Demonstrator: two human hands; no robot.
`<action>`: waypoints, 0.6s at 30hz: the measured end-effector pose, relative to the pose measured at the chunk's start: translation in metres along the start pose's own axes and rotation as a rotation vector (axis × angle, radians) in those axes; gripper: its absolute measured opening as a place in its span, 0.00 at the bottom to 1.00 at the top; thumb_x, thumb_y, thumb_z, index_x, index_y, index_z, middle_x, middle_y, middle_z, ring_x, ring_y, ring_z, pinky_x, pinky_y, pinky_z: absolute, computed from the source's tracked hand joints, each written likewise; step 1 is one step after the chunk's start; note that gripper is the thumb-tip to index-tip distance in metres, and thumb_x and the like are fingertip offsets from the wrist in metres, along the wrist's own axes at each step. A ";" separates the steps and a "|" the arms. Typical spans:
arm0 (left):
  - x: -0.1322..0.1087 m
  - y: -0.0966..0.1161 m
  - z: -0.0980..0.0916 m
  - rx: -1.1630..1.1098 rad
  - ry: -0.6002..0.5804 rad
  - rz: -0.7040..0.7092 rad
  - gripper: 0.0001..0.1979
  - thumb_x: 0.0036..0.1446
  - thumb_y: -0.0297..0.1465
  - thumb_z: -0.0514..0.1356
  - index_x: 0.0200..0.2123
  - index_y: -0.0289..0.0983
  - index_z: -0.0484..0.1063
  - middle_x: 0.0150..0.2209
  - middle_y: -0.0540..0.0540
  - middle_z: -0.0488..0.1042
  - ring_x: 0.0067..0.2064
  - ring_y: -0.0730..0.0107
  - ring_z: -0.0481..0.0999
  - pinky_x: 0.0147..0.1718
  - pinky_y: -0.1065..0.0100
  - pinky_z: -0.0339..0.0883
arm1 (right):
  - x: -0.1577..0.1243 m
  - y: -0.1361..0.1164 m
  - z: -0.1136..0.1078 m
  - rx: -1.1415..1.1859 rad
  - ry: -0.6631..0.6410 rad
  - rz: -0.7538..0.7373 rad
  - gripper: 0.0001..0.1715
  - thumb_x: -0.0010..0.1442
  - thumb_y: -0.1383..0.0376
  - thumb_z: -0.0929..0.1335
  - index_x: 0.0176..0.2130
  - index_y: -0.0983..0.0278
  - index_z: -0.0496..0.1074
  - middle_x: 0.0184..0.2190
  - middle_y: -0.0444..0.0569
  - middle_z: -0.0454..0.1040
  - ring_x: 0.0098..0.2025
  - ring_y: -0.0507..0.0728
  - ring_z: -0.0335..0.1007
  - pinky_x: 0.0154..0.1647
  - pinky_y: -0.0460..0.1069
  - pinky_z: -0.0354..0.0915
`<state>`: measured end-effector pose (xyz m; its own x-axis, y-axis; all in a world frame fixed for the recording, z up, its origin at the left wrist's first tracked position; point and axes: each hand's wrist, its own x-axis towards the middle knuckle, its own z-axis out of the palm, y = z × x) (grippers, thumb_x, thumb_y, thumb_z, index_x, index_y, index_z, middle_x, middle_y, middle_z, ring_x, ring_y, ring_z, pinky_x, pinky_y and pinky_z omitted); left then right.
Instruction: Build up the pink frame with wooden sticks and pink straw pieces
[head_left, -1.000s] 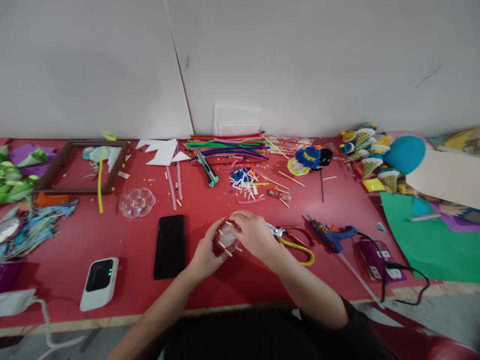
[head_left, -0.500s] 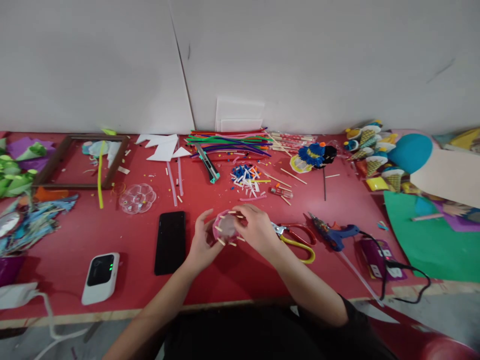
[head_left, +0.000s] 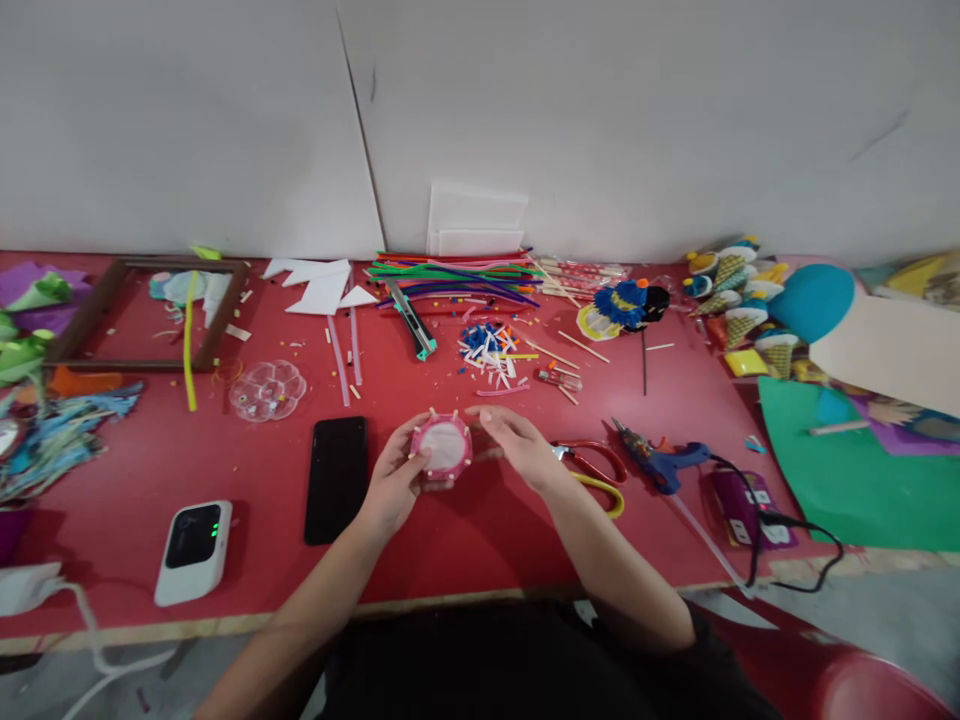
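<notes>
My left hand [head_left: 395, 478] is closed on a small round pink craft piece [head_left: 444, 446] with a whitish middle and several short pale stick ends around its rim. The thumb lies across the edge of its face. Just right of the piece is my right hand [head_left: 519, 447], its fingers stretched towards the piece and nothing visible in them. Scissors [head_left: 600, 475] with a red and a yellow handle lie beside my right hand, partly hidden by it. A black phone [head_left: 336, 482] rests left of my left hand.
A blue glue gun [head_left: 664, 460] with a cord lies at the right. Behind the hands are a utility knife [head_left: 411, 320], cut bits [head_left: 491, 350] and coloured pipe cleaners [head_left: 457, 275]. A white device [head_left: 193, 555], clear flower-shaped tray [head_left: 268, 390] and brown frame [head_left: 127, 362] are at the left.
The pink piece has turned so its whitish face points up towards me. My right hand has come off its rim and moved slightly right; my left hand keeps hold.
</notes>
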<state>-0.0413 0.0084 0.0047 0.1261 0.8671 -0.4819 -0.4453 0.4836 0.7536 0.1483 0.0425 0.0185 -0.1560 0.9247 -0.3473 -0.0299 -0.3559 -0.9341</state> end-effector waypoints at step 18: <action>0.000 0.002 -0.001 -0.157 -0.121 -0.078 0.22 0.51 0.39 0.69 0.48 0.38 0.72 0.40 0.43 0.81 0.37 0.59 0.82 0.40 0.55 0.78 | 0.001 0.004 0.012 0.123 0.051 -0.027 0.29 0.46 0.49 0.75 0.41 0.61 0.69 0.26 0.40 0.73 0.26 0.50 0.66 0.28 0.46 0.60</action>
<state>-0.0429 0.0091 0.0065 0.2668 0.8404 -0.4718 -0.5614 0.5334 0.6327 0.1362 0.0402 0.0157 -0.1035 0.9388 -0.3285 -0.1548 -0.3414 -0.9271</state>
